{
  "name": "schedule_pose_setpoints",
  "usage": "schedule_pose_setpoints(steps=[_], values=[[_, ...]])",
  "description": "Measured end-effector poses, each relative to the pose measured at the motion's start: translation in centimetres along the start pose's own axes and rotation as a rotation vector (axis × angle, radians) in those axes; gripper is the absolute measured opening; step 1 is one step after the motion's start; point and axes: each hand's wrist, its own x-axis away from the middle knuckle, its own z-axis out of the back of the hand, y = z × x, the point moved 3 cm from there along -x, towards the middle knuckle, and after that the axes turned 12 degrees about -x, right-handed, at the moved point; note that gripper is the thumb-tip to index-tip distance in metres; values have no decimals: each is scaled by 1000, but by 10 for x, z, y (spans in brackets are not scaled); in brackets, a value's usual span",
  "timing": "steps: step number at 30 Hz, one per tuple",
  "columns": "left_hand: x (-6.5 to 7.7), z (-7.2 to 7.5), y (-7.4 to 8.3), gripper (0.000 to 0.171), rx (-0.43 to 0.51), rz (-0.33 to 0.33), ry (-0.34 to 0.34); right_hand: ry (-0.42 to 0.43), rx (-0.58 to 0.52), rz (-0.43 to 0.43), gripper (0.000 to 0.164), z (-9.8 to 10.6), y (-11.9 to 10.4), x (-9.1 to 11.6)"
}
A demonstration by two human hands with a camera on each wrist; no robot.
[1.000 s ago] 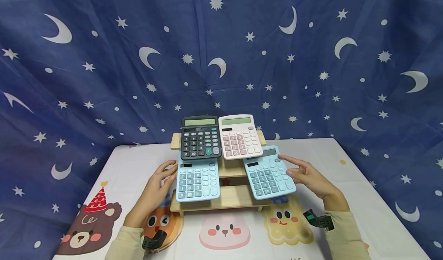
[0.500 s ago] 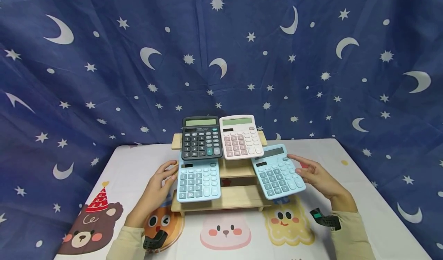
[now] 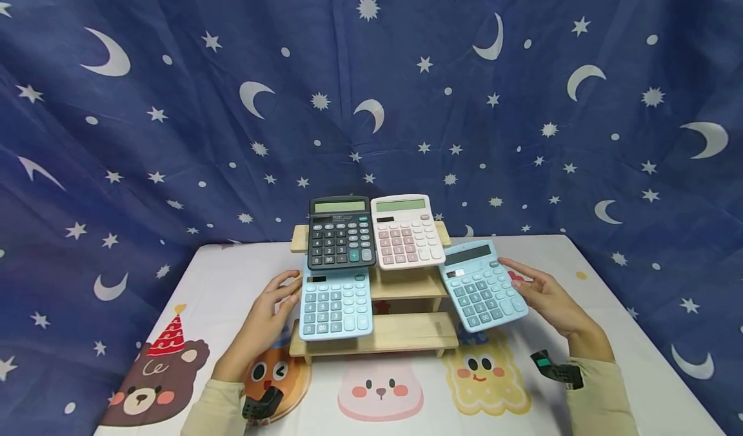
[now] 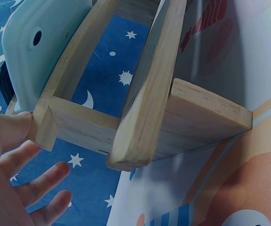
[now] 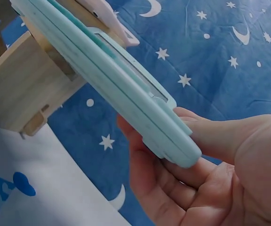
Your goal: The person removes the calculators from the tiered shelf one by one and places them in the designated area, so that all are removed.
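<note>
My right hand (image 3: pixel 557 304) pinches a light blue calculator (image 3: pixel 483 287) by its right edge, thumb on one face and curled fingers behind. The calculator is tilted and held off the right end of the wooden tiered stand (image 3: pixel 406 334). My left hand (image 3: pixel 264 317) is at the stand's left end; in the left wrist view its thumb and index finger pinch the end of a shelf, the other fingers spread. Beside it, a second light blue calculator (image 3: pixel 336 304) leans on the stand. On the top tier sit a black calculator (image 3: pixel 340 233) and a pale pink calculator (image 3: pixel 408 233), side by side.
Under the stand lies a white tablecloth (image 3: pixel 232 294) with printed cartoon animals. A dark blue curtain (image 3: pixel 371 68) with moons and stars hangs behind the table. Black devices are strapped to both wrists.
My right hand has moved right, drawing the light blue calculator away from the stand and tilting it more. The left hand and the other calculators keep their places.
</note>
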Motion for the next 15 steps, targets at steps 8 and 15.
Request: schedule_pose_setpoints(steps=[8,15], values=[[1,-1,0,40,3,2,4,133,66,-22,53,7,1,3],[1,-1,1,40,0,2,4,210,73,-29,54,11,4,4]])
